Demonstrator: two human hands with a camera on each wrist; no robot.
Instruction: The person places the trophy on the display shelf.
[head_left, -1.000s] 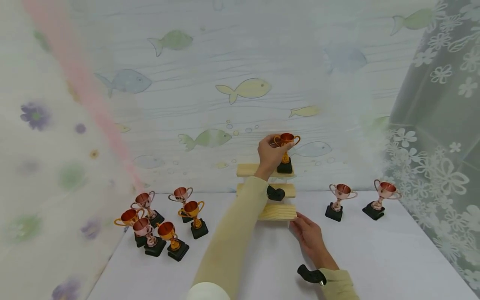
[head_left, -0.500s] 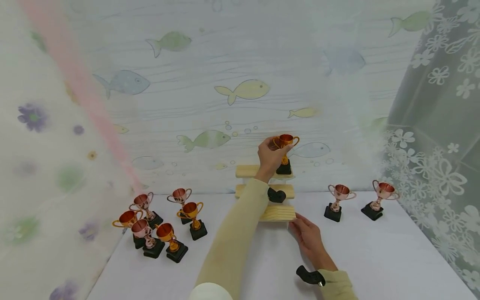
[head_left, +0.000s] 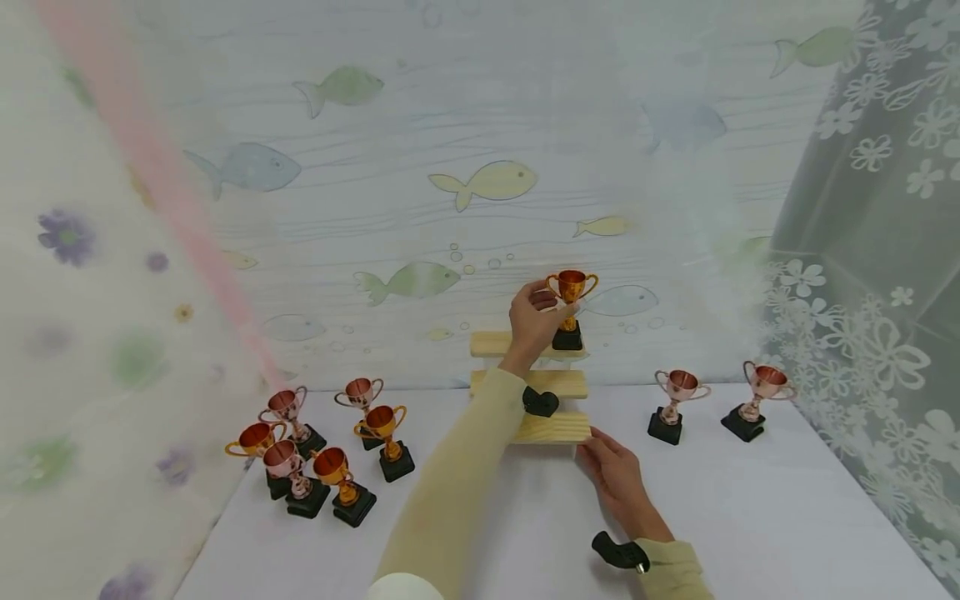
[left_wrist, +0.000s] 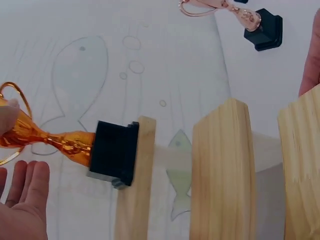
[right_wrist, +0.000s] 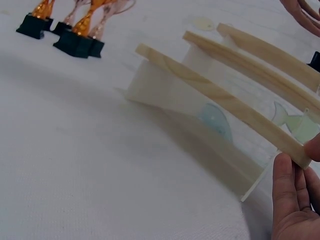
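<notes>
Gold trophy [head_left: 571,302] — beside left hand [head_left: 532,322]

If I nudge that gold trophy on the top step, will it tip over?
Probably, yes. The gold trophy is tall, with a wide cup over a thin stem and a small black base. In the left wrist view the base overhangs the top step. It looks like light plastic, so a slight push might topple it.

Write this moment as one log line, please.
left hand: at gold trophy | trophy: on top step | right hand: touches bottom step
</notes>
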